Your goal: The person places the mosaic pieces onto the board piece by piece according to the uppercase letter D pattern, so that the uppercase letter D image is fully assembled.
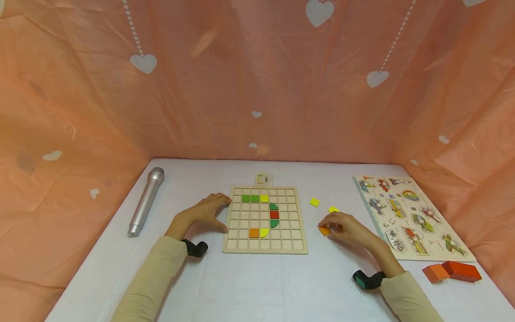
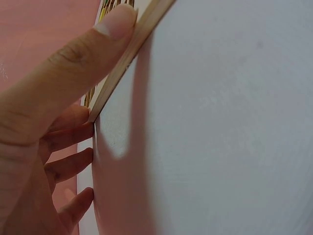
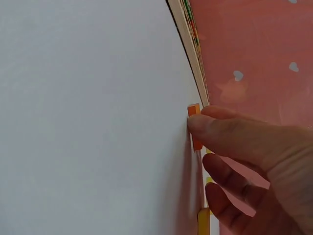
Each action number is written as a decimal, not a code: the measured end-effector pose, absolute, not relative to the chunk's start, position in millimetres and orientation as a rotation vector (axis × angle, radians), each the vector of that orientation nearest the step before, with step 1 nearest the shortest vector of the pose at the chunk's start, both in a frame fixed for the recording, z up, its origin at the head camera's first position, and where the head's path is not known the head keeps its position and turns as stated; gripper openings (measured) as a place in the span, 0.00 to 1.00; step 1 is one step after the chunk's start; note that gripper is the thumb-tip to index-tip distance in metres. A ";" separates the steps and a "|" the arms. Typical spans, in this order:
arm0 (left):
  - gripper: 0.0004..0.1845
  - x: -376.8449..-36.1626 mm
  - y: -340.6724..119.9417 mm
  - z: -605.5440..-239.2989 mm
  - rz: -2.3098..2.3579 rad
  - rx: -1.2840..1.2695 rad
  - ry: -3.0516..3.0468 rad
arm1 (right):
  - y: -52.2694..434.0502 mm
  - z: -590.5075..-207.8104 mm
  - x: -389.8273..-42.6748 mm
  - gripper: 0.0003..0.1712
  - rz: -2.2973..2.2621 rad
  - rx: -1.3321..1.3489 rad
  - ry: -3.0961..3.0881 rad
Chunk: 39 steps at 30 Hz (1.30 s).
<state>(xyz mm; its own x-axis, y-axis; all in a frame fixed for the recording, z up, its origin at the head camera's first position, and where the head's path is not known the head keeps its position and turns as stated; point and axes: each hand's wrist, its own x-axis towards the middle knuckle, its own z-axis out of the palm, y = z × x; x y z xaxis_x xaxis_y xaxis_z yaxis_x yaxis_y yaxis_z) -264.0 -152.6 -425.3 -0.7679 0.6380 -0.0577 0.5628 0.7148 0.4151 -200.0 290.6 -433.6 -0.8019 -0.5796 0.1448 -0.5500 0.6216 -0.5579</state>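
A wooden grid board [image 1: 243, 247] lies flat in the middle of the table, with green, yellow, red and orange tiles in some of its squares. My left hand [image 1: 205, 212] rests at the board's left edge, thumb and fingers spread apart. In the left wrist view its thumb [image 2: 93, 51] lies against the wooden rim [image 2: 128, 56]. To the right of the board, my right hand [image 1: 346, 229] pinches an orange square tile [image 1: 324, 230] between thumb and finger, close to the tabletop. Two yellow tiles [image 1: 314, 202] lie just beyond this hand, one partly hidden by it.
A small pattern card [image 1: 263, 179] lies behind the board. On the far left is a silver microphone [image 1: 146, 202]. At right lie a picture puzzle board [image 1: 410, 217], an orange block [image 1: 435, 273] and a red block [image 1: 462, 271]. Pinkish cloth [image 1: 257, 80] surrounds the table.
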 end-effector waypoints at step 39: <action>0.48 -264.1 -151.8 -425.5 0.531 0.951 2.726 | 115.8 -423.0 -211.9 0.07 -1.091 -1.257 2.815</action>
<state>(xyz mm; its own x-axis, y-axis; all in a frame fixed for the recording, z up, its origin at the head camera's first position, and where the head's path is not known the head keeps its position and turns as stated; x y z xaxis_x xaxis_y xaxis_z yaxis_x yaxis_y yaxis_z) -264.1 -151.8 -425.5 -0.7715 0.6320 -0.0738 0.5580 0.7278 0.3987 -211.9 115.8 -423.0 -0.6976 -0.6161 0.3657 -0.7017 0.4842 -0.5226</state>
